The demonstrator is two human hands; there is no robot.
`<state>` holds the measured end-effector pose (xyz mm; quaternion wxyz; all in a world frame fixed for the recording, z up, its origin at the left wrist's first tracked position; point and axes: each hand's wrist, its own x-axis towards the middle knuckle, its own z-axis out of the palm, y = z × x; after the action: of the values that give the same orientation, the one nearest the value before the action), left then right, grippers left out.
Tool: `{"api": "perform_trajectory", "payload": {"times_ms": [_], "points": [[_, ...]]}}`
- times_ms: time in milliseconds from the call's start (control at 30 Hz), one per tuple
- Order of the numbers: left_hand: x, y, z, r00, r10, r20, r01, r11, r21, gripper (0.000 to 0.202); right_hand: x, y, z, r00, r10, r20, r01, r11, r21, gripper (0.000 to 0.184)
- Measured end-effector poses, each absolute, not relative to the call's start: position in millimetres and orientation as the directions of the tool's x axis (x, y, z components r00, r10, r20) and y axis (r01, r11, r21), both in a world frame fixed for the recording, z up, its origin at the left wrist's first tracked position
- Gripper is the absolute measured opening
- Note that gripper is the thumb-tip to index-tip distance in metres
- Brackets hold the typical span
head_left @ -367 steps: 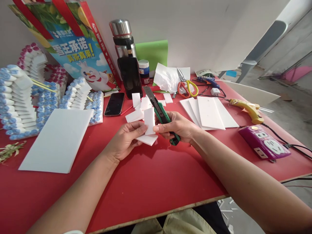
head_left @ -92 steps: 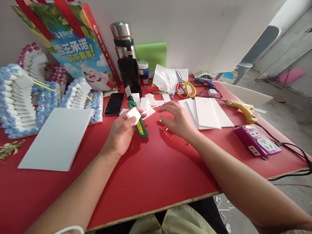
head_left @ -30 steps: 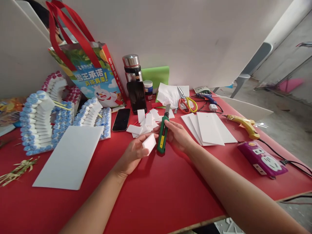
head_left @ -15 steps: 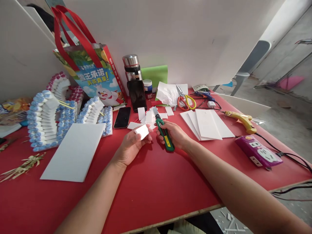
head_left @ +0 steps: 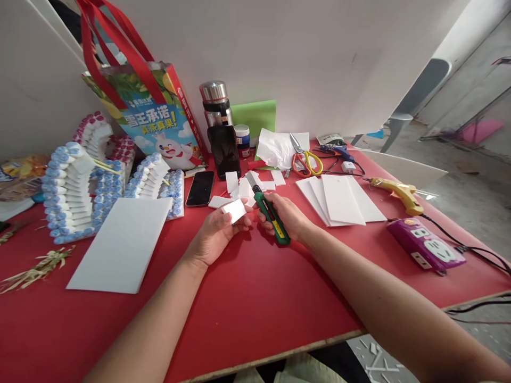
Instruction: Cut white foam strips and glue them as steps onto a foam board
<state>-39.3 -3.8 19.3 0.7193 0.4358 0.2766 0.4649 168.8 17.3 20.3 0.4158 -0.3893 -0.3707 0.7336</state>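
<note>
— What is the left hand (head_left: 215, 236) holding?

— A small white foam piece (head_left: 235, 210), a flat rectangular block with clean edges. It lies across the fingertips with the thumb closed on it, just above the table (head_left: 247, 308).

— And the right hand (head_left: 285, 217)?

— It is wrapped around a green utility knife (head_left: 273, 222) with a yellow strip on its handle. The blade end points toward eleven o'clock, and the tip sits just beside the foam piece at its three o'clock. I can't tell if they touch.

— Where is this on the table?

— Near the middle of a red top with a pale wooden edge. At twelve o'clock from the hands lies a scatter of white offcuts (head_left: 243, 186), and at eleven a dark phone (head_left: 200, 188) lies flat. A large white foam sheet (head_left: 123, 242) is at nine. A fan of white rectangular sheets (head_left: 339, 191) is at two, with a yellow glue gun (head_left: 395, 187) and a purple power strip (head_left: 425, 246) beyond it toward three.

— And further back?

— Orange and yellow scissors (head_left: 305, 159) at one o'clock, and a steel flask (head_left: 214, 101) at twelve. A printed bag (head_left: 155, 119) with red handles leans on a white wall. A grey floor shows off to the right.
</note>
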Motion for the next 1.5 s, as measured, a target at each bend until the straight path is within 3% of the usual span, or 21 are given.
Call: {"api": "perform_trajectory", "payload": {"times_ms": [167, 333, 1267, 1500], "points": [[-37.5, -3.5, 22.6, 0.406, 0.914, -0.006, -0.434, 0.198, 0.879, 0.058, 169.8, 19.2, 20.7, -0.361, 0.881, -0.304, -0.331, -0.426, -0.842, 0.034], [-37.6, -4.4, 24.0, 0.401, 0.916, -0.011, -0.439, 0.202, 0.876, 0.058, 171.6, 20.0, 18.8, -0.402, 0.878, -0.260, -0.361, -0.413, -0.837, 0.039], [-36.6, -4.5, 23.4, 0.403, 0.914, -0.050, -0.417, 0.232, 0.879, 0.070, 172.2, 23.1, 19.5, -0.383, 0.869, -0.313, -0.362, -0.452, -0.815, 0.029], [-35.0, -4.1, 19.7, 0.456, 0.889, -0.039, -0.446, 0.266, 0.854, 0.061, 171.3, 25.0, 17.4, -0.387, 0.865, -0.319, -0.354, -0.459, -0.815, 0.027]]}}
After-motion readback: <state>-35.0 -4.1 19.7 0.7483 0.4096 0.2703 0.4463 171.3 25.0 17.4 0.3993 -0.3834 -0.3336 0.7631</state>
